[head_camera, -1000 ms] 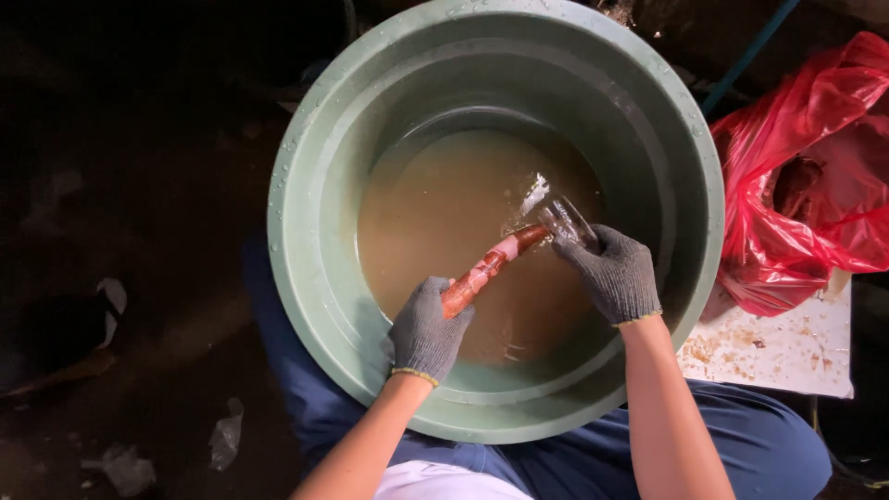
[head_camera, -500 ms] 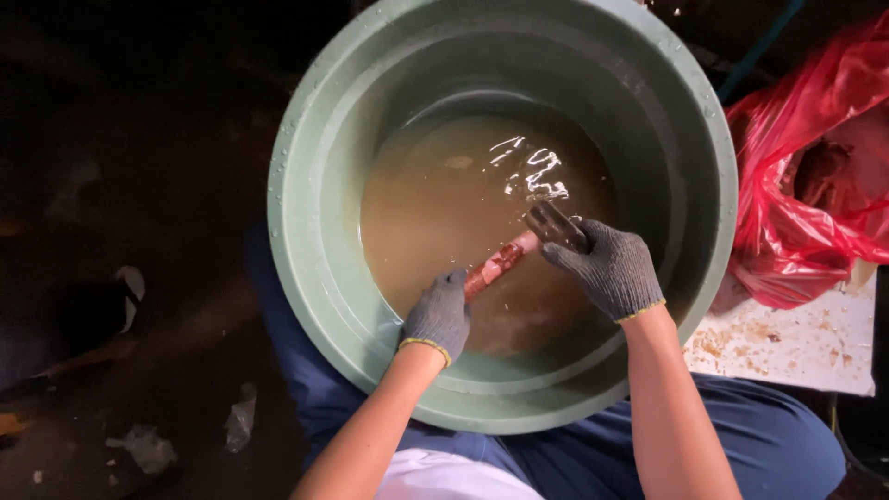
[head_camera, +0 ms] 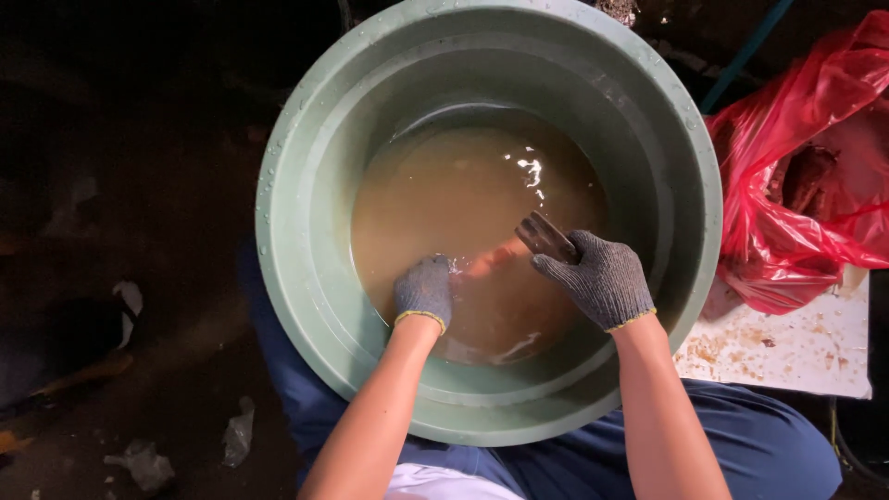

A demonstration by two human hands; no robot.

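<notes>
Fingers [head_camera: 556, 269] of the right hand [head_camera: 597, 278], in a grey knit glove w/ yellow cuff edge, are curled tight around a dark flat tool [head_camera: 544, 236], prob. a knife or scraper; the blade end sticks out toward upper left of the fist. Left hand [head_camera: 424, 290], same kind of glove, sits at centre of frame, knuckles up, fingers dipped in the water and closed on the lower end of a long orange-pink root [head_camera: 495, 257], carrot-like. Can't tell exact finger wrap, since fingertips are under the murky surface.

The root lies half sunk, slanting from the left hand up-right toward the tool; its upper end is just beside or touching the blade, can't tell which.

Both hands work inside a big round pale-green plastic basin [head_camera: 306, 185] that fills the middle of the frame. It holds cloudy brown water [head_camera: 444, 194] w/ a bright glint near its upper centre.

Bare forearms come in from the bottom edge. Blue trousers [head_camera: 769, 444] show under the basin at bottom.

Right edge: crumpled red plastic bag [head_camera: 796, 185], open, w/ dark contents. Below it, lower right, a white board [head_camera: 796, 352] flecked w/ brown bits. Left side of frame is dark wet ground [head_camera: 139, 278] w/ a few pale scraps.
</notes>
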